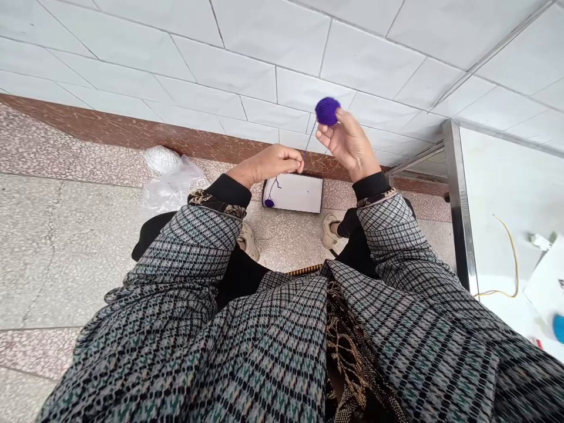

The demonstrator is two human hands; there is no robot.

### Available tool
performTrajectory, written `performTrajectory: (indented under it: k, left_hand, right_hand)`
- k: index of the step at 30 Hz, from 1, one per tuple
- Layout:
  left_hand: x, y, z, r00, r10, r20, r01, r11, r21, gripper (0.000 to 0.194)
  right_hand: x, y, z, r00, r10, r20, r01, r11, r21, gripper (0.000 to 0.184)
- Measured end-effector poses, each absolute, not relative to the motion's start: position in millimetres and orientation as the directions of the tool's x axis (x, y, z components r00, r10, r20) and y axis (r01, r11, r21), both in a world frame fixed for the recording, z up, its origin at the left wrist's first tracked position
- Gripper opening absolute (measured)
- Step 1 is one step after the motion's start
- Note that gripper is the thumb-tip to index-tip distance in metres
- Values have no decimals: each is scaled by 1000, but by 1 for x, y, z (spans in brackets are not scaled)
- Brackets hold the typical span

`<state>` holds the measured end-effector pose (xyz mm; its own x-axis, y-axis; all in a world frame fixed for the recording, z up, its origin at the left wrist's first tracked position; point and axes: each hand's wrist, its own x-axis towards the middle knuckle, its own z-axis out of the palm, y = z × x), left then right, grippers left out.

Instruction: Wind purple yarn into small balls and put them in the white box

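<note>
A purple ball of yarn (pixel 326 111) is held up in my right hand (pixel 347 144), with the thumb and fingers closed around its lower side. From the ball a strand runs down to my left hand (pixel 282 161), whose fingers are pinched on the purple yarn. More of that strand hangs below my left hand toward a shallow white box (pixel 299 197) on the floor between my feet. Inside the box, at its left end, lies a small purple bundle of yarn (pixel 269 202).
White yarn (pixel 161 159) and a clear plastic bag (pixel 174 187) lie on the floor at left. A tiled wall (pixel 247 70) rises ahead. At right stands a white table (pixel 493 176) with a metal edge, bearing a yellow cord (pixel 514 258) and a blue object (pixel 559 328).
</note>
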<state>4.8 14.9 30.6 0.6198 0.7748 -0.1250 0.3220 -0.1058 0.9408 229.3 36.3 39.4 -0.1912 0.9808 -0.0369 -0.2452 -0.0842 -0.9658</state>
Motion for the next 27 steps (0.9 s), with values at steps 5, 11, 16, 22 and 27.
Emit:
performTrajectory:
  k: [5, 11, 16, 22, 27]
  left_hand:
    - [2, 14, 41, 642, 763, -76, 377, -228, 898, 17]
    - [-14, 26, 30, 420, 905, -73, 458, -142, 878, 14]
    - [-9, 22, 27, 498, 864, -82, 459, -182, 870, 13]
    - [2, 10, 44, 715, 691, -110, 404, -279, 871, 17]
    - [-14, 19, 42, 646, 755, -108, 380, -195, 904, 15]
  right_hand:
    - [219, 33, 18, -314, 918, -243, 341, -129, -931, 31]
    - [232, 19, 49, -694, 705, -145, -14, -214, -977, 52]
    - [239, 35, 58, -249, 955, -159, -223, -216, -950, 39]
    - [219, 39, 22, -196, 952, -233, 92, -219, -971, 24]
    - [228, 19, 35, -623, 700, -348, 236, -255, -937, 41]
